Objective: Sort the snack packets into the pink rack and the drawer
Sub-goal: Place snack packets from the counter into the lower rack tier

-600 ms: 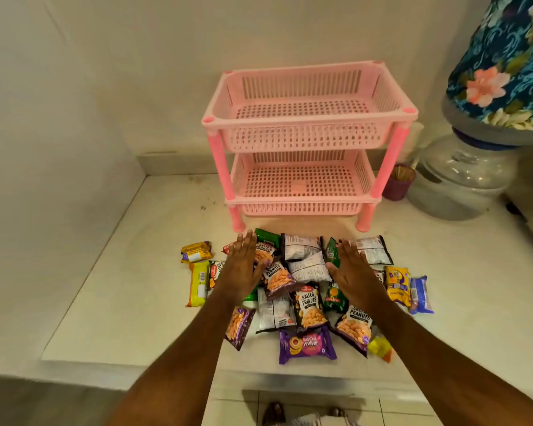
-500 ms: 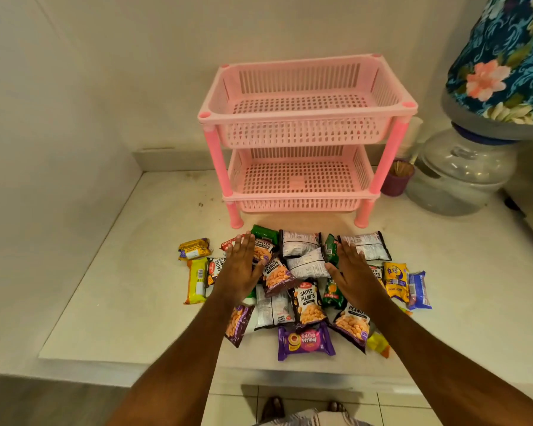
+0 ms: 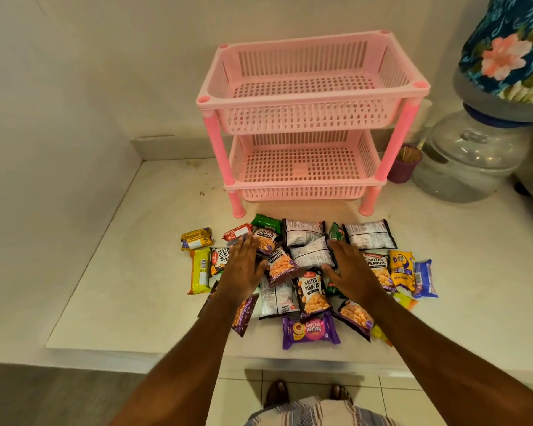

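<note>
A pale counter (image 3: pixel 142 272) meets white walls in a corner. On it, at the back, stands the two-tier pink rack (image 3: pixel 311 96), both tiers bare. In front lies a heap of snack packets (image 3: pixel 308 265), mostly salted peanuts. The left hand (image 3: pixel 243 269) and right hand (image 3: pixel 351 270) lie flat on the heap, fingers extended, gripping nothing. A purple biscuit pack (image 3: pixel 310 331) sits nearest the counter edge.

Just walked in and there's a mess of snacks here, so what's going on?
A person has both bare hands, left and right, spread flat and open over a pile of small snack packets on the white stone counter. Nothing is gripped. The two-tier pink plastic rack behind the pile has both shelves empty, so sorting hasn't begun. No drawer is visible.
</note>
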